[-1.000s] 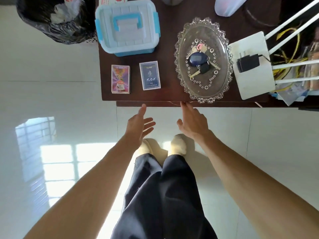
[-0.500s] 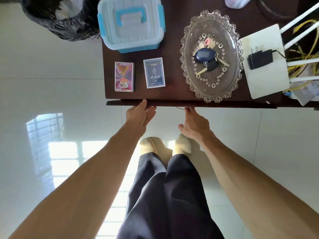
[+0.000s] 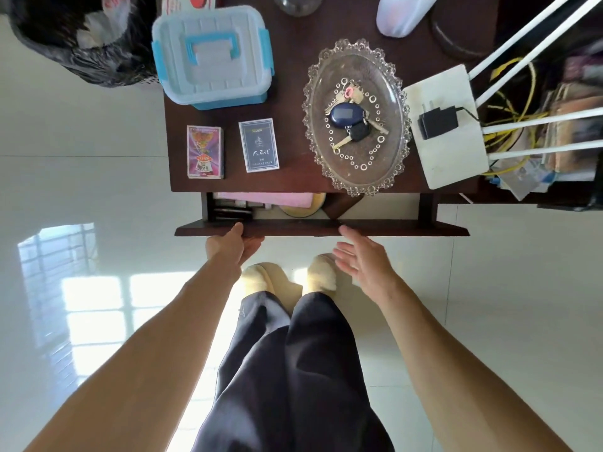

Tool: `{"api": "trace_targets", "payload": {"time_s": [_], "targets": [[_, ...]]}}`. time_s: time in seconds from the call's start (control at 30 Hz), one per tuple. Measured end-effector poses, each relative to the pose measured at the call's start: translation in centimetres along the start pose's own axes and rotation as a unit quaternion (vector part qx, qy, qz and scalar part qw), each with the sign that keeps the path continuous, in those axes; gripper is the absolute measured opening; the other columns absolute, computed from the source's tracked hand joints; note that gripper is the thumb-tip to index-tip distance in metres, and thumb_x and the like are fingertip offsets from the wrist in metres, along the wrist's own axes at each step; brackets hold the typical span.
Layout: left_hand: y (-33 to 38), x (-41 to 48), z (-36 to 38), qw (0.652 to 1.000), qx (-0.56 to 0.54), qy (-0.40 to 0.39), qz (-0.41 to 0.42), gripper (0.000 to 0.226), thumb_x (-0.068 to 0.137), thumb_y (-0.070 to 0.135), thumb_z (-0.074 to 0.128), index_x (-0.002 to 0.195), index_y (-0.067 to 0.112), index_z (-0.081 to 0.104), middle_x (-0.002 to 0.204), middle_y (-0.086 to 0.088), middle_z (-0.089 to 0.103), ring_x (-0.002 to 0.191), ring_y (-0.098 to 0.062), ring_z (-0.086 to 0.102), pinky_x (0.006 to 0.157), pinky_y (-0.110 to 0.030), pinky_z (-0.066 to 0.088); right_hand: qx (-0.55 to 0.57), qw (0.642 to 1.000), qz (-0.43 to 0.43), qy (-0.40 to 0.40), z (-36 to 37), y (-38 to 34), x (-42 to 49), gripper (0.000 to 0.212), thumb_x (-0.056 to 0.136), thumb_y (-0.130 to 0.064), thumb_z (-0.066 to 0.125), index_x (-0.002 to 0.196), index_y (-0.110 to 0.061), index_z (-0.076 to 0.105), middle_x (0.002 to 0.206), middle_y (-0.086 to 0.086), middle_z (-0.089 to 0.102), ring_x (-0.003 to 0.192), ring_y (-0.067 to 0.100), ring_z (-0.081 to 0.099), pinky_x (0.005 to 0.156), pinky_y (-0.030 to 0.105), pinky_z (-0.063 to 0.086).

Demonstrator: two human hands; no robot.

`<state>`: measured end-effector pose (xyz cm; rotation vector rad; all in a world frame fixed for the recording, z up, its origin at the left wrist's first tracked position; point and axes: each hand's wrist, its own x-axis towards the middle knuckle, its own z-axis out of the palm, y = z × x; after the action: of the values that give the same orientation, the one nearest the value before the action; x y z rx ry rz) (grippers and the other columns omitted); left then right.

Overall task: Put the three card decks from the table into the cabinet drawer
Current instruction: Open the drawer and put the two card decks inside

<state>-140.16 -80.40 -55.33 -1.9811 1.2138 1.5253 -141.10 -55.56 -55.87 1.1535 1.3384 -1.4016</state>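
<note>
Now gripping the drawer front (image 3: 326, 227) with left hand (image 3: 233, 246) — right hand (image 3: 365, 259) hovering open, empty — two card decks (image 3: 205, 151) lying on tabletop (image 3: 293, 177).

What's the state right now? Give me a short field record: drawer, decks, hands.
drawer: partly pulled out, already holding items, with pink cloth showing inside
decks visible: two, both on the tabletop
purple deck: near the table's left front corner
dark blue deck: right of the purple one, apart from it
third deck: not seen
left hand: gripping the drawer front
right hand: open, off the drawer, empty
glass tray: holds keys, right of the decks
</note>
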Motion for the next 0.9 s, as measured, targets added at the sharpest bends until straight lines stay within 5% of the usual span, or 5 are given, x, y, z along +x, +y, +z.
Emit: {"api": "trace_targets", "payload": {"time_s": [0.1, 0.23, 0.43, 0.63, 0.9], "targets": [[-0.1, 0.3, 0.0, 1.000, 0.011, 0.002, 0.002, 0.019, 0.092, 0.023, 0.065, 0.082, 0.007, 0.066, 0.064, -0.012, 0.076, 0.064, -0.022, 0.076, 0.065, -0.027, 0.062, 0.164, 0.981, 0.003, 0.103, -2.5, -1.9, 0.2, 0.038, 0.096, -0.038, 0.068, 0.122, -0.013, 0.057, 0.111, 0.016, 0.072, 0.097, 0.024, 0.076, 0.072, 0.032, 0.063], [-0.4, 1.1, -0.1, 1.000, 0.018, -0.002, 0.019, 0.020, 0.092, 0.022, 0.065, 0.083, 0.005, 0.066, 0.065, -0.014, 0.076, 0.064, -0.024, 0.076, 0.066, -0.029, 0.062, 0.165, 0.969, 0.028, 0.183, -4.1, -3.6, 1.3, 0.031, 0.100, -0.027, 0.063, 0.123, -0.006, 0.056, 0.103, 0.019, 0.076, 0.084, 0.026, 0.080, 0.068, 0.033, 0.066], [-0.9, 1.4, -0.2, 1.000, 0.013, -0.002, 0.027, 0.016, 0.092, 0.019, 0.064, 0.085, 0.004, 0.064, 0.059, -0.013, 0.074, 0.060, -0.023, 0.076, 0.051, -0.025, 0.060, 0.200, 0.957, 0.002, 0.207, -4.1, -2.9, 1.6, 0.013, 0.100, -0.016, 0.062, 0.093, -0.007, 0.056, 0.096, 0.021, 0.077, 0.069, 0.028, 0.080, 0.058, 0.033, 0.065], [-2.4, 1.0, -1.1, 1.000, 0.011, -0.006, 0.012, 0.020, 0.093, 0.016, 0.063, 0.080, 0.001, 0.062, 0.054, -0.014, 0.072, 0.053, -0.023, 0.074, 0.047, -0.025, 0.060, 0.186, 0.958, 0.019, 0.217, -4.5, -0.9, 0.8, 0.014, 0.100, -0.018, 0.063, 0.092, -0.008, 0.057, 0.098, 0.018, 0.077, 0.070, 0.026, 0.080, 0.074, 0.036, 0.066], [-5.2, 0.7, -2.7, 1.000, 0.000, 0.005, -0.013, 0.019, 0.092, 0.013, 0.064, 0.079, -0.001, 0.060, 0.049, -0.016, 0.069, 0.045, -0.022, 0.070, 0.052, -0.031, 0.062, 0.202, 0.952, 0.034, 0.228, -5.3, 2.4, -0.1, 0.013, 0.099, -0.017, 0.064, 0.093, -0.007, 0.060, 0.098, 0.019, 0.077, 0.067, 0.025, 0.079, 0.053, 0.030, 0.062]]}}
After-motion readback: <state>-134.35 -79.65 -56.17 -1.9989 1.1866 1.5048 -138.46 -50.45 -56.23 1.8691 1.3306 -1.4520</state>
